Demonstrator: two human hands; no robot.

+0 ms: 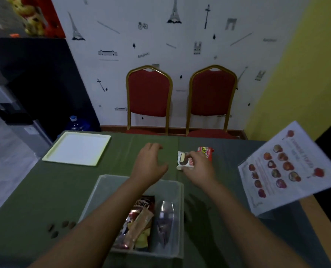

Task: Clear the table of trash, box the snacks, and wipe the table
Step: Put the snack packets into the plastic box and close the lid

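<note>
A clear plastic box (101, 190) stands on the green table (45, 190) in front of me, holding a Crunch bag (143, 205), several other snack packs and a clear plastic bottle (165, 215). My right hand (198, 167) grips a white snack packet (183, 160) just beyond the box. A red snack packet (206, 150) lies behind that hand. My left hand (150, 163) hovers open over the cloth beyond the box's far rim. Small brown crumbs (61, 227) lie on the cloth at the left.
A white tray (77, 148) lies at the far left of the table. A laminated picture menu (288, 169) stands tilted at the right. Two red chairs (149, 97) stand against the wall behind. A blue water jug (76, 124) sits on the floor.
</note>
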